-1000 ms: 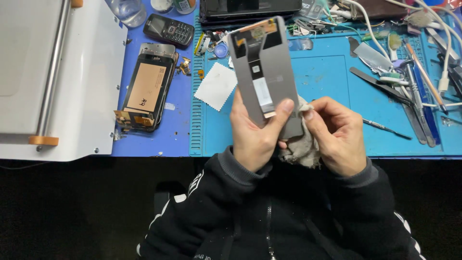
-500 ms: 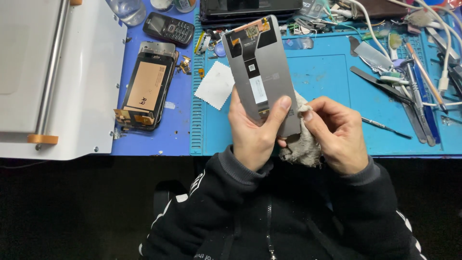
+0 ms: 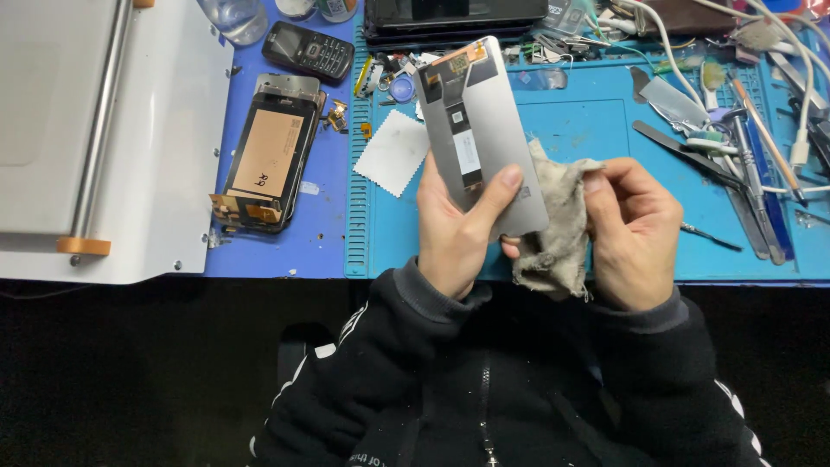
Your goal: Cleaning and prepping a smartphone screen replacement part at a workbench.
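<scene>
My left hand (image 3: 456,227) grips the lower end of a grey phone screen panel (image 3: 484,112), held upright with its back side towards me; a flex strip and orange connector show near its top. My thumb lies across the panel's lower face. My right hand (image 3: 635,232) pinches a crumpled grey cloth (image 3: 556,227) that touches the panel's right edge and hangs down below it. Both hands hover over the near edge of the blue work mat (image 3: 588,130).
An opened phone body (image 3: 266,164) with its tan battery lies on the blue mat at left. A small white wipe (image 3: 393,153) lies beside it. A keypad phone (image 3: 309,50) sits farther back. Tweezers and tools (image 3: 735,156) crowd the right. A white machine (image 3: 95,130) fills the left.
The panel has tilted slightly left and my right hand has brought the cloth up along its right edge.
</scene>
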